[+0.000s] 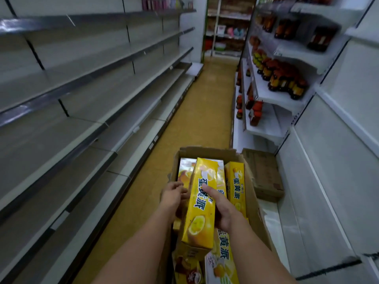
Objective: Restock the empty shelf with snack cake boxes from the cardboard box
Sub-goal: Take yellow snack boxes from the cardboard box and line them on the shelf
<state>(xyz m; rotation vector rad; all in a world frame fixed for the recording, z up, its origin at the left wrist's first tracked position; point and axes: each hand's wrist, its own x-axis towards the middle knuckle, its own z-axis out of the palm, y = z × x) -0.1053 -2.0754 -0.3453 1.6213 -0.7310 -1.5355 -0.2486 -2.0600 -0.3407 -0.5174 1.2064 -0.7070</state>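
Here a long yellow snack cake box (202, 201) is clasped between the left hand (173, 196) and right hand (220, 209), fingers curled round its glossy card sides, lifted above the cardboard box (254, 203), presumably for the bare metal shelf (86, 140) left of both hands.

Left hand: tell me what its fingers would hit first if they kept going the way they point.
Probably the yellow snack cake box held upright over the cardboard box; the left hand points right, toward its side. Depth is unclear.
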